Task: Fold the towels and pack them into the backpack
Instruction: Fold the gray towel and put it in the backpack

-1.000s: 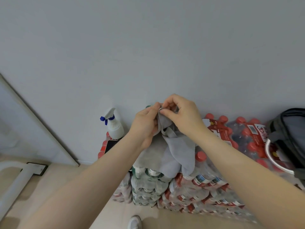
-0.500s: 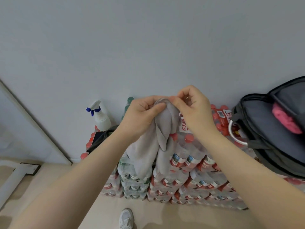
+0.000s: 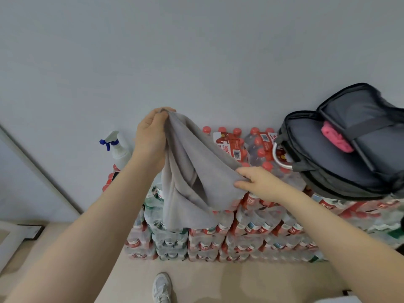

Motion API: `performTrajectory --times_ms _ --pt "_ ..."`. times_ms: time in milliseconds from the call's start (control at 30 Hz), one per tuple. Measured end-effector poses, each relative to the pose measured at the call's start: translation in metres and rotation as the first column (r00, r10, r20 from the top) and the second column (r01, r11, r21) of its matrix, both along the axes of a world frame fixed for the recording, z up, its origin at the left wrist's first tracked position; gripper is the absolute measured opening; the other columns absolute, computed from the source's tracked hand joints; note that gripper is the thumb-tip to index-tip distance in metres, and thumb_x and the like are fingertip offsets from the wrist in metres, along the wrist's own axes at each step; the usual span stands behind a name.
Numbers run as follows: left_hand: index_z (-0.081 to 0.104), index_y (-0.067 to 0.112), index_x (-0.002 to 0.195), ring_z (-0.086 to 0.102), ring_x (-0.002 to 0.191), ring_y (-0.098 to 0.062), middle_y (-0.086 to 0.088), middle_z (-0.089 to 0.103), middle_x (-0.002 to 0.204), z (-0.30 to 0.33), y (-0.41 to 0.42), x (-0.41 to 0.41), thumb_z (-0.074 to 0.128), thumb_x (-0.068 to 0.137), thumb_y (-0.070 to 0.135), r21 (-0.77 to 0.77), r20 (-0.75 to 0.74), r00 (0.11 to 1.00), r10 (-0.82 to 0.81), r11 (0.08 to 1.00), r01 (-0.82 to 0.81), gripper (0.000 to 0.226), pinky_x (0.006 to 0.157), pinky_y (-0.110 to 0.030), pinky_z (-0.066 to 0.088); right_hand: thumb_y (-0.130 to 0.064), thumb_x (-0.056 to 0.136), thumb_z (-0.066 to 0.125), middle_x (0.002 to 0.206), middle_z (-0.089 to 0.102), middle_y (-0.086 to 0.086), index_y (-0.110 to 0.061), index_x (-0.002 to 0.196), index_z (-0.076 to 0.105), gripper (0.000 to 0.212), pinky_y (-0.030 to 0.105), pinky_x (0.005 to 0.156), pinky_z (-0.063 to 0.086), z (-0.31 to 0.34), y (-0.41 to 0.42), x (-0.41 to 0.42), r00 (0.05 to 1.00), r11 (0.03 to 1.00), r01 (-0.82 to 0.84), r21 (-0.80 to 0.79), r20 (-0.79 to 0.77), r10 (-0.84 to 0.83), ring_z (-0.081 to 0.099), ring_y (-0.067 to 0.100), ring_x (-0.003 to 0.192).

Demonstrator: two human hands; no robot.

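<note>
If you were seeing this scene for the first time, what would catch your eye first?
A soft grey towel hangs mid-frame, its top corner gripped by the left hand and its edge pinched lower by the right hand. At right, an open dark grey backpack holding something pink lies on stacked red-capped water bottle packs.

shrink-wrapped packs of water bottles (image 3: 251,232) are stacked against the far wall (image 3: 196,51). a spray bottle (image 3: 119,147) stands at their left end. a white shoe (image 3: 161,288) is on the near floor (image 3: 251,278).
</note>
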State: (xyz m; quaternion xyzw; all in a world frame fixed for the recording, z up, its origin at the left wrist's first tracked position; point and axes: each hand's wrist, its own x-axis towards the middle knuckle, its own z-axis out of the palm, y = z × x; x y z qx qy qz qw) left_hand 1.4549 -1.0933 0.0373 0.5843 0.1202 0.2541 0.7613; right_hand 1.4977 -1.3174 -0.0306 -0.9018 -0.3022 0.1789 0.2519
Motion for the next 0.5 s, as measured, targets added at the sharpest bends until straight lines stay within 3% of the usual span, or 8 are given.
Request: performTrajectory --times_ms 67,133,167,267,333,500 --pt "0.057 0.019 0.071 0.053 0.069 -0.007 0.004 0.057 0.073 -0.001 0.003 -0.002 0.037 0.093 0.005 0.027 -0.010 1.000 0.024 0.999 -0.024 0.033 0.063 -0.017 0.044 -0.026 0.095 0.048 0.071 0.052 -0.005 -0.021 0.080 0.051 0.016 0.024 0.057 0.035 -0.005 -0.012 0.004 0.992 0.989 0.041 -0.145 0.122 -0.024 0.047 0.008 0.063" --pt "0.057 0.021 0.070 0.052 0.073 -0.009 0.004 0.057 0.076 -0.005 0.005 -0.004 0.037 0.092 0.006 0.084 -0.031 0.997 0.072 0.994 -0.069 0.033 0.067 -0.021 0.043 -0.029 0.096 0.044 0.066 0.048 -0.006 -0.018 0.086 0.050 0.016 0.027 0.063 0.033 -0.002 -0.021 0.007 0.947 0.972 0.120 -0.203 0.317 -0.051 0.044 0.012 0.063" --pt "0.057 0.021 0.070 0.052 0.075 -0.010 0.004 0.057 0.078 -0.006 0.005 -0.006 0.037 0.092 0.007 0.101 -0.030 0.995 0.099 0.990 -0.096 0.033 0.069 -0.022 0.043 -0.027 0.096 0.044 0.066 0.049 -0.004 -0.015 0.092 0.053 0.016 0.028 0.068 0.032 0.002 -0.025 0.008 0.907 0.975 0.167 -0.149 0.410 -0.093 0.046 0.016 0.067" --pt "0.056 0.023 0.071 0.051 0.078 -0.007 0.007 0.056 0.080 -0.010 0.010 -0.011 0.037 0.093 0.009 0.131 -0.016 0.984 0.180 0.976 -0.176 0.033 0.070 -0.015 0.041 -0.019 0.092 0.050 0.078 0.063 0.007 -0.004 0.095 0.061 0.019 0.034 0.072 0.039 0.018 -0.034 0.011 0.742 0.958 0.189 0.215 0.608 -0.283 0.057 0.027 0.076" --pt "0.056 0.026 0.071 0.047 0.076 -0.004 0.010 0.054 0.078 -0.019 0.014 -0.012 0.038 0.094 0.012 0.207 -0.077 0.972 0.224 0.957 -0.204 0.033 0.067 -0.015 0.038 -0.024 0.089 0.047 0.084 0.068 0.012 -0.003 0.091 0.065 0.028 0.038 0.074 0.045 0.024 -0.040 0.013 0.656 0.950 0.147 0.277 0.691 -0.303 0.062 0.031 0.080" --pt "0.047 0.024 0.067 0.031 0.061 -0.010 0.002 0.037 0.067 -0.054 0.019 -0.006 0.036 0.096 0.014 0.340 -0.319 0.924 0.213 0.935 -0.098 0.033 0.056 -0.023 0.025 -0.014 0.092 0.050 0.100 0.068 0.009 -0.006 0.099 0.067 0.021 0.038 0.079 0.048 0.012 -0.048 0.021 0.752 0.981 0.159 0.107 0.630 -0.191 0.062 0.030 0.096"
